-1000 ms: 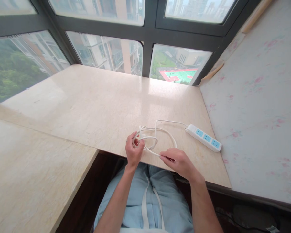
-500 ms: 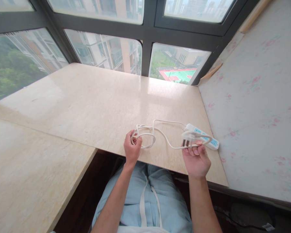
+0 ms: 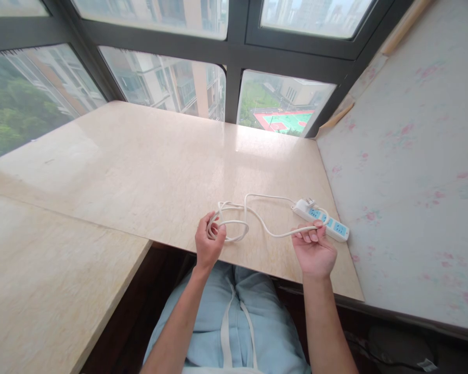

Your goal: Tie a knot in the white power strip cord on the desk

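My left hand [image 3: 209, 240] is closed around the coiled part of a white power cord [image 3: 234, 222], near the front edge of the stone sill. Between thumb and fingers, my right hand [image 3: 315, 250] pinches the same cord close to its plug end. The plug [image 3: 309, 203] points up and away, with its prongs showing, over a white power strip [image 3: 340, 229]. I cannot tell whether the plug touches the strip. The strip has blue socket faces and lies slanted near the wall. From its far end the cord runs left to the loops.
A beige stone sill [image 3: 148, 166] spreads ahead and to the left, with a nearer slab [image 3: 54, 280] at lower left. Dark-framed windows [image 3: 232, 98] rise behind it. A flower-papered wall [image 3: 409, 197] bounds the right side. My legs [image 3: 242, 317] are below the sill's front edge.
The plug has swung from beside my right fingers, prongs facing left, to above the strip's far end with prongs up. My left hand keeps the coil in nearly the same place.
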The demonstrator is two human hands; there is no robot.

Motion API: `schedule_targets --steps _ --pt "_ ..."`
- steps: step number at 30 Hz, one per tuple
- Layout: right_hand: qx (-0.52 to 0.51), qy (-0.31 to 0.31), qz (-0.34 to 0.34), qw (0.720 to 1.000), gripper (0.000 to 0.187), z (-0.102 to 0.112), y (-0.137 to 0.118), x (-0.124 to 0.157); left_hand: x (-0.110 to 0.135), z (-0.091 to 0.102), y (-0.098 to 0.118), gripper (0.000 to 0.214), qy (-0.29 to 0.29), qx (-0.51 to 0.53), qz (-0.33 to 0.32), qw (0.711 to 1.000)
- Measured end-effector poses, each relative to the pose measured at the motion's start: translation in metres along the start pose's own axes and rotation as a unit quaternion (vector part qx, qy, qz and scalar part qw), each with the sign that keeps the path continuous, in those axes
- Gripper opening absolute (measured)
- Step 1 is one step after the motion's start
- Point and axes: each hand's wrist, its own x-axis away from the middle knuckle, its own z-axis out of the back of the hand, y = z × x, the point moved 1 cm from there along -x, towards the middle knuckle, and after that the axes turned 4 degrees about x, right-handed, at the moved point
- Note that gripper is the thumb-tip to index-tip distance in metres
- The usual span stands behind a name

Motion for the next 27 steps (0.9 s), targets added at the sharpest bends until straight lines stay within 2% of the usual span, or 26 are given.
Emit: schedule_targets --steps 6,8,14,17,21,23,25,27 --pt "0.051 -0.051 -0.034 0.997 0.017 0.000 0.004 0.000 -0.001 0.002 -0.004 0.039 0.008 0.043 0.028 0.999" --pt "0.054 -0.049 -0.047 0.996 0.016 0.002 0.004 -0.005 -0.001 0.002 -0.003 0.037 0.006 0.041 0.041 0.998" --pt "0.020 0.059 -0.110 0.992 0.016 0.017 0.004 -0.029 -0.002 0.001 0.004 0.035 -0.018 0.045 0.071 0.996" --pt "0.034 0.095 -0.139 0.985 0.021 0.021 0.005 -0.031 -0.005 0.000 0.007 0.036 -0.027 0.056 0.091 0.994" --pt "0.150 0.102 -0.088 0.979 0.035 0.023 0.005 -0.020 -0.011 0.005 0.010 0.037 -0.055 0.075 0.116 0.989" --pt "0.227 0.122 -0.052 0.965 0.044 0.027 0.004 -0.017 -0.016 0.009 0.011 0.040 -0.072 0.086 0.150 0.982" --pt "0.311 0.142 -0.015 0.940 0.052 0.032 0.002 -0.016 -0.023 0.015 0.012 0.047 -0.077 0.098 0.203 0.971" --pt "0.423 0.141 0.052 0.894 0.054 0.034 -0.004 -0.018 -0.033 0.018 0.012 0.051 -0.088 0.092 0.253 0.959"
